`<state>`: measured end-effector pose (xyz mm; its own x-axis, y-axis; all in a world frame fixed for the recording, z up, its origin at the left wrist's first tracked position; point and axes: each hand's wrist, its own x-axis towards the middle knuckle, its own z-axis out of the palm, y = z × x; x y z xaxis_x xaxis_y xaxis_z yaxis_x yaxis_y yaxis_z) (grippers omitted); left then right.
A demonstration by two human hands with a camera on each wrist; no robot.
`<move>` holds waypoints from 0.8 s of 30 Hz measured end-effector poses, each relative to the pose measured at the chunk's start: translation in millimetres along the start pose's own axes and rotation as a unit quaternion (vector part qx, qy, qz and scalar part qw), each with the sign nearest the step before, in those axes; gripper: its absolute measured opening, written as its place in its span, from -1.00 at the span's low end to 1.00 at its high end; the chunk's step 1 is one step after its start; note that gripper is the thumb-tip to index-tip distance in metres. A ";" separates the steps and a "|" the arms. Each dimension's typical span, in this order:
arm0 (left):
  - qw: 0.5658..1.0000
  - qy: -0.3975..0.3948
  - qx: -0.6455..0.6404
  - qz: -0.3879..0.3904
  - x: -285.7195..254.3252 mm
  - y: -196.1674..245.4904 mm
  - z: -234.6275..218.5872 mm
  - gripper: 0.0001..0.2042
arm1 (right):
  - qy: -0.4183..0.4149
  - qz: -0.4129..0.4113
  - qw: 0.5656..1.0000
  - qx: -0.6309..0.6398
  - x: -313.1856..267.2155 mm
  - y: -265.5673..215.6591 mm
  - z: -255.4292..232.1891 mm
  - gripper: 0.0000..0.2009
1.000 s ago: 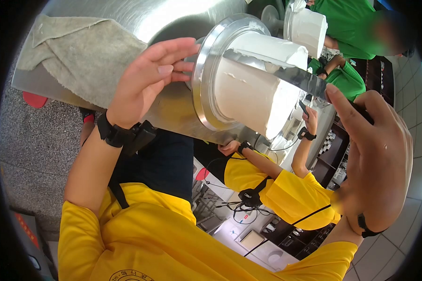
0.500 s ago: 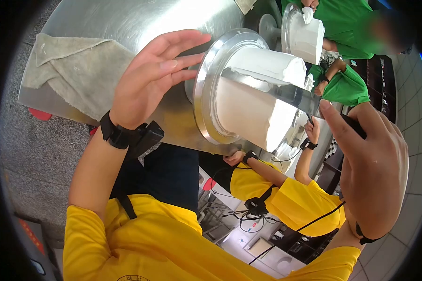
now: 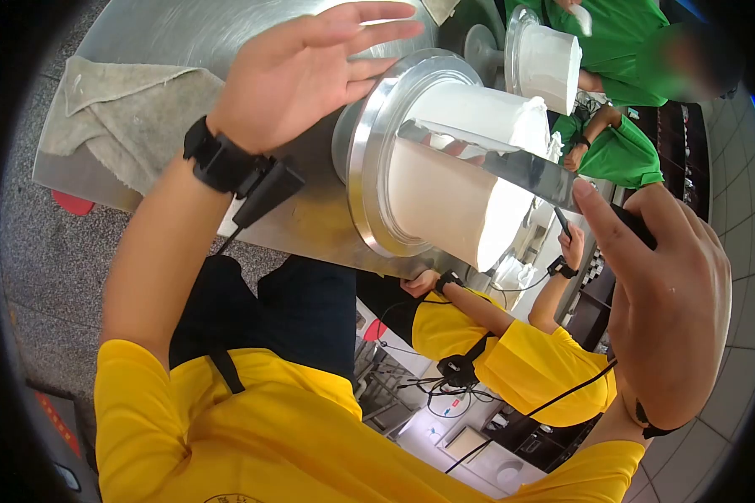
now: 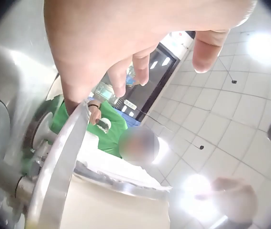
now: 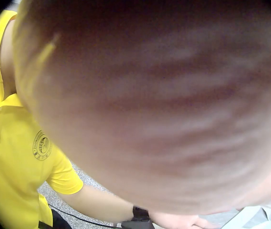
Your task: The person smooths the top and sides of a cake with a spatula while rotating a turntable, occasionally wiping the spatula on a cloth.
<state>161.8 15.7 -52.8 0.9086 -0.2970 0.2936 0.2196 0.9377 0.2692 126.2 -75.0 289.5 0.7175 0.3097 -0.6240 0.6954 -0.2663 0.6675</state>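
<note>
A cake coated in smooth white cream (image 3: 453,197) stands on a round metal turntable (image 3: 367,180), its top edge rough with cream. My left hand (image 3: 298,80) is at the turntable's rim, fingers extended and spread, fingertips right by the edge. In the left wrist view, the left hand (image 4: 121,38) arches over the rim (image 4: 54,167). My right hand (image 3: 675,285) grips a metal icing spatula (image 3: 524,170), forefinger stretched along it. The blade lies along the cake's side. In the right wrist view, the right hand (image 5: 150,109) fills most of the picture, hiding the spatula.
A grey cloth (image 3: 134,126) lies on the steel table (image 3: 298,225). Beyond the turntable, a person in green (image 3: 617,46) works at a second white cake (image 3: 548,71). Another person in yellow (image 3: 545,360) stands nearby, with dark cables at the waist.
The left hand has travelled along the turntable's rim toward the top of the head view, its fingers spreading. The right hand and spatula stay almost still against the cake.
</note>
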 end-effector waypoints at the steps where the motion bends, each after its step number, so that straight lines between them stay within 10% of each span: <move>1: 0.999 -0.007 -0.039 -0.011 4.8 0.3 -3.2 -0.35 | -0.001 -0.001 1.000 0.000 0.1 -0.3 -0.4 -0.54; 17: 0.949 -0.087 -0.288 -0.097 84.9 -19.6 -39.4 -0.62 | -0.017 -0.011 1.000 -0.008 -0.3 1.6 -1.4 -0.50; 20: 0.980 0.052 -0.144 -0.126 77.0 -31.7 -36.6 -0.71 | -0.016 -0.007 1.000 -0.010 -0.3 1.9 0.2 -0.50; 22: 0.965 0.067 0.168 -0.187 34.9 -12.5 -5.8 -0.49 | -0.018 -0.001 1.000 -0.010 -0.2 3.7 1.7 -0.51; 24: 0.952 0.115 0.117 -0.259 5.9 -22.3 -10.6 -0.61 | -0.013 -0.003 1.000 -0.004 -0.7 5.0 3.6 -0.51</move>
<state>166.0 -5.1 -66.8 0.7591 -0.6366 -0.1360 0.5994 0.6019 0.5276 129.3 -79.8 291.8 0.7140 0.2866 -0.6388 0.6996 -0.2579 0.6663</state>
